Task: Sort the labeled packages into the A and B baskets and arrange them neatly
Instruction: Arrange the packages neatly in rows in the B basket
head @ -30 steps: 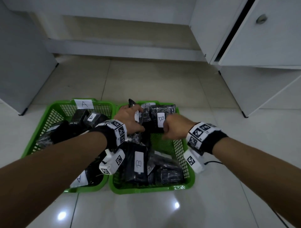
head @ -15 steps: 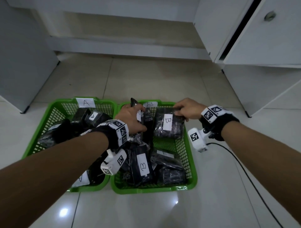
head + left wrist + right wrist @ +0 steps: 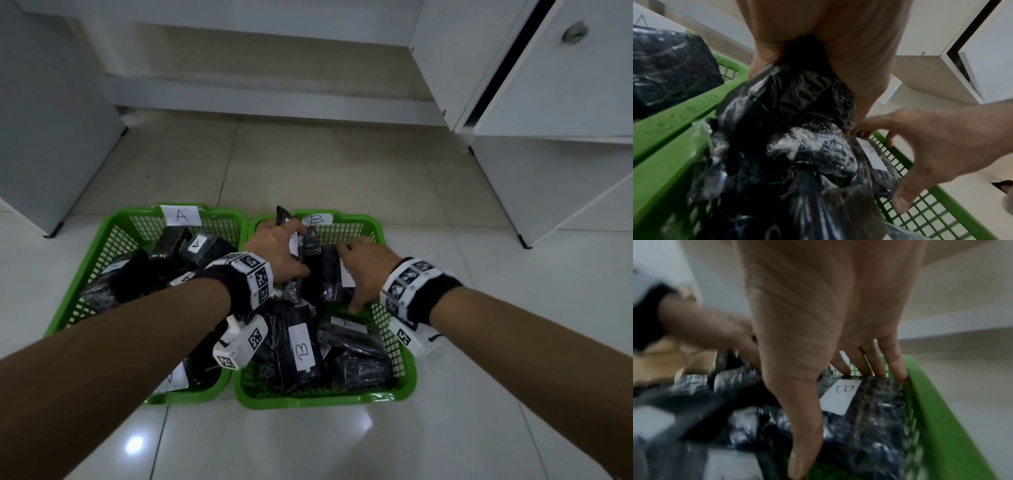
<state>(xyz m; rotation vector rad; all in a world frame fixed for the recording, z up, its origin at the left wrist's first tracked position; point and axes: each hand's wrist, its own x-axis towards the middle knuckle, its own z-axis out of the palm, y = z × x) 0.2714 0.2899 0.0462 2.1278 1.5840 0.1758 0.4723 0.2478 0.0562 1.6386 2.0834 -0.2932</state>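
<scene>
Right wrist: B package (image 3: 865, 418) beneath spread fingers (image 3: 894, 363).

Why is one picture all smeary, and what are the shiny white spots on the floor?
Right wrist view: motion blur smears the left hand, though the B label stays readable. Head view: the spots are lamp glare on glossy floor tiles; the wide lens bends straight edges. Left wrist view: dim, sharper, with glints on a package's wrap.

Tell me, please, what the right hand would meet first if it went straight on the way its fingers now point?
Probably the far mesh wall of the B basket. The right hand lies spread over a B-labeled package, fingertips at its far edge; depth is unclear.
</scene>
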